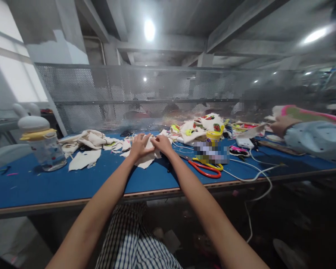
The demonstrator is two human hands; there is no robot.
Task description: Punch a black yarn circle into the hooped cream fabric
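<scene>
Blue-and-white checked trousers (134, 243) nearest, below blue table edge (72, 183). Left hand (139, 146) and right hand (162, 144) side by side, fingers pinching flat white fabric piece (145, 160) on table. Red-handled scissors (205, 168) just right. Co-worker hand (281, 125) far right.

left hand (139, 147) + right hand (162, 144): both pinch white cloth piece (147, 158) | on blue table (72, 183) | red scissors (205, 168) just right | water bottle (43, 144) far left | co-worker's hand (280, 125) far right
</scene>
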